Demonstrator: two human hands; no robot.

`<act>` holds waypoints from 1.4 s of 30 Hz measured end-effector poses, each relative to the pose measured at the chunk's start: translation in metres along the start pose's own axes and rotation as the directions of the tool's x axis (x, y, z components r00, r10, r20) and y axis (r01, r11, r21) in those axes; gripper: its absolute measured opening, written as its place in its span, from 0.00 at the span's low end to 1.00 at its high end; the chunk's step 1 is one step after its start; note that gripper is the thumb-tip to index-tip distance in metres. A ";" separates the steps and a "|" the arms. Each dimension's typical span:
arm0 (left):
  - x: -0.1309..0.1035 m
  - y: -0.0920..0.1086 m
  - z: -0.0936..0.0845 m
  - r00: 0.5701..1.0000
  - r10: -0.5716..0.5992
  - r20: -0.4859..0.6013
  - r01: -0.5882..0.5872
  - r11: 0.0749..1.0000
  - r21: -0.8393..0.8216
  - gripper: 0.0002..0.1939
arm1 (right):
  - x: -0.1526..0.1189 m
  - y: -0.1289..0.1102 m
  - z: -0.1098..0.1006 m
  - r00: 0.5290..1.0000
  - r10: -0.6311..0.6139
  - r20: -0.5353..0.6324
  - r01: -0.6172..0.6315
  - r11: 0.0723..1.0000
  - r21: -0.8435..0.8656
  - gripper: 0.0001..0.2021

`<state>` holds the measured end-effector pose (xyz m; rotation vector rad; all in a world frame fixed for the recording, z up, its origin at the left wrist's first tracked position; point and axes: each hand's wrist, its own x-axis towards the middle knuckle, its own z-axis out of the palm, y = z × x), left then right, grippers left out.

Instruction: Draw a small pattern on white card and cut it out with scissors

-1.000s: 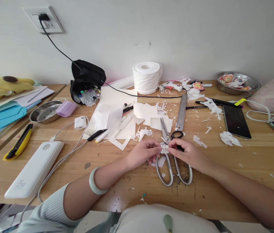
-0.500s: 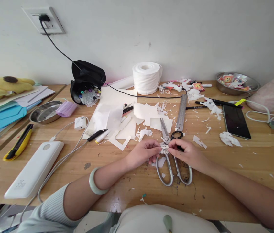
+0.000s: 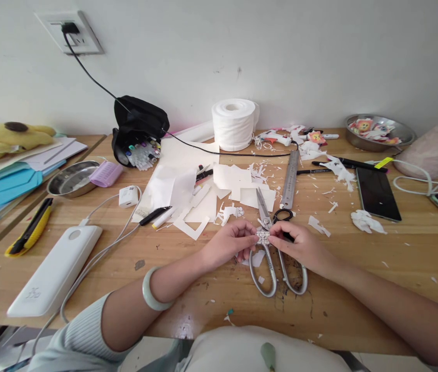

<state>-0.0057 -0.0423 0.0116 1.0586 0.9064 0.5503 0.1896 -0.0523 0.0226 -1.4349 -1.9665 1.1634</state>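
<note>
Between my two hands is a small white paper cutout (image 3: pixel 262 237) with black line drawing on it. My left hand (image 3: pixel 238 242) pinches its left edge between thumb and fingers. The right edge is pinched by my right hand (image 3: pixel 294 241). Directly beneath lies a large pair of metal scissors (image 3: pixel 268 271), handles toward me and blades pointing at the wall; the cutout covers part of them. Black-handled small scissors (image 3: pixel 284 215) show partly behind my right hand. White paper scraps (image 3: pixel 257 258) lie under my left hand.
Paper sheets (image 3: pixel 232 178), a metal ruler (image 3: pixel 290 181) and a tissue roll (image 3: pixel 233 124) lie beyond my hands. A phone (image 3: pixel 377 194) and a metal bowl of coloured cutouts (image 3: pixel 379 139) are at right. At left are a power bank (image 3: pixel 56 271), a yellow cutter (image 3: pixel 32 227) and cables.
Almost nothing differs. Both hands keep the paper cutout pinched in the same place above the scissors.
</note>
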 end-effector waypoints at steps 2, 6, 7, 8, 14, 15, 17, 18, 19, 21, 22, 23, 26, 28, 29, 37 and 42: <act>0.000 0.000 0.000 1.000 -0.004 0.014 0.004 1.000 0.009 0.14 | 0.000 0.001 0.000 1.000 -0.008 -0.001 0.008 1.000 -0.002 0.09; 0.001 -0.001 -0.002 1.000 -0.009 0.024 0.009 1.000 0.024 0.15 | -0.001 0.000 0.000 1.000 -0.006 0.000 0.006 1.000 -0.001 0.09; 0.001 -0.002 -0.002 1.000 -0.011 0.021 0.010 1.000 0.028 0.15 | -0.001 0.000 0.000 1.000 -0.005 0.002 0.005 1.000 -0.002 0.09; 0.001 -0.002 -0.002 1.000 -0.012 0.019 0.012 0.999 0.031 0.15 | 0.000 -0.001 0.000 1.000 -0.005 0.002 0.005 1.000 -0.003 0.09; -0.001 -0.001 -0.001 1.000 -0.005 -0.010 0.005 0.999 0.047 0.15 | 0.000 -0.003 -0.001 1.000 0.001 0.000 -0.001 1.000 -0.007 0.10; -0.001 -0.001 -0.001 1.000 -0.002 -0.013 0.003 0.999 0.046 0.15 | 0.000 -0.003 -0.001 1.000 0.001 0.001 -0.001 1.000 -0.005 0.10; -0.001 -0.001 -0.001 1.000 0.003 -0.018 -0.003 0.999 0.043 0.15 | 0.000 -0.002 -0.001 1.000 0.002 0.005 -0.002 1.000 0.000 0.10; -0.001 -0.001 0.000 1.000 0.005 -0.020 -0.004 0.999 0.040 0.15 | 0.000 -0.002 -0.001 1.000 0.003 0.006 -0.003 1.000 0.002 0.10; -0.001 -0.001 0.000 1.000 0.007 -0.022 -0.006 0.999 0.036 0.15 | 0.000 -0.001 -0.001 1.000 0.002 0.006 -0.002 1.000 0.003 0.10; 0.000 -0.001 0.000 1.000 0.003 -0.023 -0.003 1.000 0.030 0.15 | 0.000 0.000 0.000 1.000 -0.004 0.002 0.004 1.000 0.003 0.10; 0.000 -0.002 0.000 1.000 0.000 -0.024 0.000 1.000 0.026 0.15 | 0.000 0.000 0.000 1.000 -0.007 0.000 0.007 1.000 0.003 0.10; 0.000 -0.002 0.000 1.000 -0.003 -0.023 0.004 1.000 0.025 0.15 | 0.000 0.000 0.000 1.000 -0.008 -0.003 0.008 1.000 0.003 0.10; 0.001 -0.002 -0.001 1.000 -0.010 -0.023 0.011 0.999 0.033 0.15 | 0.000 0.001 0.001 1.000 -0.005 -0.004 0.005 1.000 0.007 0.10; 0.000 -0.002 -0.001 1.000 -0.008 -0.018 0.009 0.999 0.038 0.15 | 0.000 0.002 0.001 1.000 -0.007 -0.004 0.007 1.000 0.009 0.10; 0.000 -0.002 -0.001 1.000 -0.007 -0.014 0.007 0.999 0.038 0.14 | 0.000 0.002 0.001 1.000 -0.009 -0.003 0.009 1.000 0.009 0.09; 0.001 -0.002 -0.001 1.000 -0.002 -0.004 0.002 0.999 0.040 0.12 | 0.000 0.000 0.000 1.000 0.001 0.008 -0.001 1.000 0.014 0.09; -0.001 -0.001 -0.001 1.000 -0.002 -0.005 0.002 0.999 0.040 0.10 | 0.001 -0.003 -0.001 1.000 0.008 0.011 -0.008 1.000 0.025 0.09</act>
